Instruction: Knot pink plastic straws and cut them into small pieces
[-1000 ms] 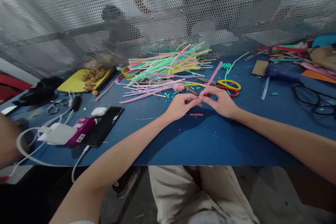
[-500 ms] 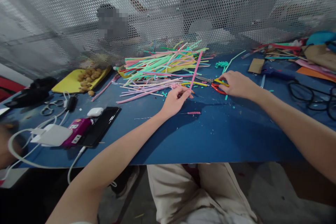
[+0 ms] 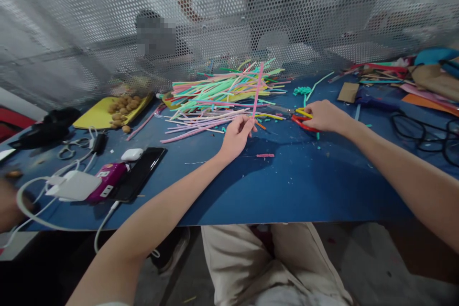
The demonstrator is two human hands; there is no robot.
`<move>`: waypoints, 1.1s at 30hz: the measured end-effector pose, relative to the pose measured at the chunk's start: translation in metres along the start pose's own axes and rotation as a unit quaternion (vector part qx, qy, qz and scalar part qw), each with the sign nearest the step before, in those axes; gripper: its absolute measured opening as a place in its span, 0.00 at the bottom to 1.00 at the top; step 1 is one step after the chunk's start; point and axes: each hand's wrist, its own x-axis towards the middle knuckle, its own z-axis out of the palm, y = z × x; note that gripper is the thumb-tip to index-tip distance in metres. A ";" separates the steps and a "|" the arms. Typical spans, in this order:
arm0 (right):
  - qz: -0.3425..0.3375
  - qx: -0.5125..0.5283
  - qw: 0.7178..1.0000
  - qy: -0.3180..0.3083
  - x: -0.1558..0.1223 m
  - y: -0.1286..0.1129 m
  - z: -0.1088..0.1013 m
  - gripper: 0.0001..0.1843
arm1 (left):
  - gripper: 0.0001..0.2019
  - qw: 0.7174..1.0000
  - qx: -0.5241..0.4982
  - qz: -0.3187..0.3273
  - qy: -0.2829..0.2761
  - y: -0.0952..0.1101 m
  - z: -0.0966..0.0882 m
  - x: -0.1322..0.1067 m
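Note:
My left hand pinches the lower end of a pink straw, which stands nearly upright over the blue table. My right hand rests closed over the red and yellow handles of a pair of scissors lying on the table to the right. Just beyond my left hand lies a big pile of coloured straws. A short pink straw piece and small teal cuttings lie on the table near my hands.
At the left lie a black phone, a white charger with cables, a pink device, small scissors and a yellow tray of nuts. Black cables, card and paper scraps crowd the right. A perforated metal screen backs the table.
My right hand let go of the pink straw, moved right and closed over the scissors. My left hand kept the straw and tipped it from slanting right to nearly upright.

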 end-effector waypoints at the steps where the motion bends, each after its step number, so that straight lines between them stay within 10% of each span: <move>1: 0.014 0.021 1.000 0.017 -0.002 -0.002 -0.002 0.15 | 0.16 1.000 -0.017 0.000 0.013 -0.001 0.000 0.001; 11: -0.036 0.200 0.979 -0.032 -0.026 -0.041 -0.017 0.27 | 0.19 0.988 -0.134 0.022 0.069 -0.002 -0.002 0.005; 33: -0.096 0.318 0.925 -0.187 -0.054 -0.082 -0.019 0.27 | 0.18 0.998 0.039 0.040 -0.024 0.027 -0.007 -0.007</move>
